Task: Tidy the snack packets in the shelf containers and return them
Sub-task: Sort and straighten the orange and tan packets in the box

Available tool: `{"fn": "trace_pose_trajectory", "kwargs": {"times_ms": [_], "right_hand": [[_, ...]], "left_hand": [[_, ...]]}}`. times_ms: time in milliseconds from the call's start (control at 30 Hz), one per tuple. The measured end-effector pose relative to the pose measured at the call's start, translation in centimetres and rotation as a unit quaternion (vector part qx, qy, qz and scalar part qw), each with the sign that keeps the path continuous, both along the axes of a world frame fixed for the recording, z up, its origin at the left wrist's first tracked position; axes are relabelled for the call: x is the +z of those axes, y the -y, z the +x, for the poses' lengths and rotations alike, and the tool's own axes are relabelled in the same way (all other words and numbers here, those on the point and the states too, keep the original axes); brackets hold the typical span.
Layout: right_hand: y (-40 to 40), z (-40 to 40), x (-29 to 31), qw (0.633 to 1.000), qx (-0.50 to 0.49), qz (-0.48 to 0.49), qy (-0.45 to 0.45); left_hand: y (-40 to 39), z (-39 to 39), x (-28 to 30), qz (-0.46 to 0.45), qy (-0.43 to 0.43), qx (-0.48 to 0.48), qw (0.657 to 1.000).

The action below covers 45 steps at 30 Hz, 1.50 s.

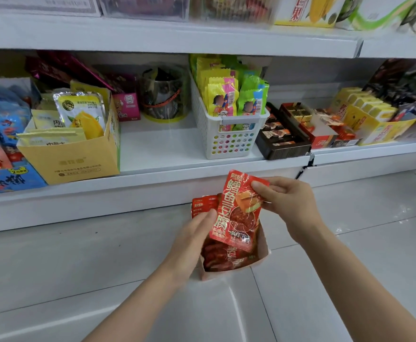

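red snack packet [236,213] with big gold characters stands upright and a little tilted between the two hands, above a low pink-white carton [261,255] that sits on the pale floor in front of the shelf [152,154]. right hand [288,201] has its grip clamped on the packet's upper right edge, thumb on the printed face and the other fingers curled behind it. left hand [197,233] is at the packet's lower left corner; its fingers lie nearly straight against the packet's edge and the stack behind it, and i cannot tell whether any finger curls round anything. just behind the left hand's fingertips a second red packet [203,204] stands on end in the carton, and below the held packet more dark red packets [221,257] lie inside the carton, beneath both hands.

above and beyond the hands, on the shelf, a white perforated basket [229,139] holds rows of yellow and green packets [234,97] standing upright. left of it, past a bare stretch of shelf, is a yellow cardboard box [78,159] with pale yellow pouches. behind that gap stands a clear round tub [163,95], blurred. right of the basket, a dark tray [280,144] of wrapped pieces sits just beside it.
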State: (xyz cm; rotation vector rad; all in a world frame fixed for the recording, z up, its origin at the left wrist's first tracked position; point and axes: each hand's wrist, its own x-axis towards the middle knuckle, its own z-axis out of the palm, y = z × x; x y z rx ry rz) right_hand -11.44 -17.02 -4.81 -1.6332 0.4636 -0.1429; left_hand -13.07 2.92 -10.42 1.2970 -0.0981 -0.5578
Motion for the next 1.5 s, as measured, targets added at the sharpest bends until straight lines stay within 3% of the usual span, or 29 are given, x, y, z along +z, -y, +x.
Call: {"fn": "trace_pose_trajectory", "kwargs": {"times_ms": [167, 500, 600, 700, 767, 900, 1033, 1100, 1167, 1267, 1333, 1500], "right_hand": [[-0.7, 0.1, 0.1, 1.0, -0.012, 0.019, -0.01], [-1.1, 0.6, -0.1, 0.999, -0.014, 0.029, -0.025], [-1.6, 0.3, -0.6, 0.998, -0.012, 0.06, -0.017], [-2.1, 0.0, -1.7, 0.999, -0.014, -0.044, -0.013], [-2.6, -0.3, -2.2, 0.996, 0.007, -0.084, -0.018], [-3.4, -0.5, -2.1, 0.993, 0.053, 0.099, -0.033], [-2.3, -0.6, -1.6, 0.987, 0.032, 0.149, -0.043], [-1.9, -0.9, -1.4, 0.988, 0.03, 0.147, -0.045], [-1.5, -1.0, -1.3, 0.989, 0.017, 0.142, -0.047], [-1.3, -1.0, -1.2, 0.988, 0.008, 0.149, -0.044], [-1.4, -0.8, -1.0, 0.988, 0.012, 0.152, -0.039], [-1.6, -0.6, -1.0, 0.988, 0.034, 0.152, -0.017]], "left_hand": [[0.3, -0.4, 0.1, 0.048, 0.02, 0.016, 0.999], [-0.8, -0.3, -0.2, 0.001, -0.015, -0.005, 1.0], [-0.2, -0.2, -0.2, 0.01, -0.027, 0.07, 0.997], [0.5, 0.5, -0.7, 0.002, -0.033, 0.168, 0.985], [1.0, 0.7, -0.8, 0.047, 0.024, 0.194, 0.98], [1.5, 0.0, -0.2, 0.14, 0.252, 0.142, 0.947], [0.6, -0.6, -0.4, 0.217, 0.325, 0.097, 0.915], [0.3, -0.9, -0.6, 0.175, 0.293, 0.088, 0.936], [0.2, -1.0, -0.3, 0.09, 0.149, 0.084, 0.981], [0.5, -0.9, -0.5, 0.012, -0.021, 0.094, 0.995], [0.6, -0.8, -0.3, 0.003, -0.057, 0.084, 0.995], [0.5, -0.8, -0.1, 0.033, -0.042, 0.087, 0.995]]}}
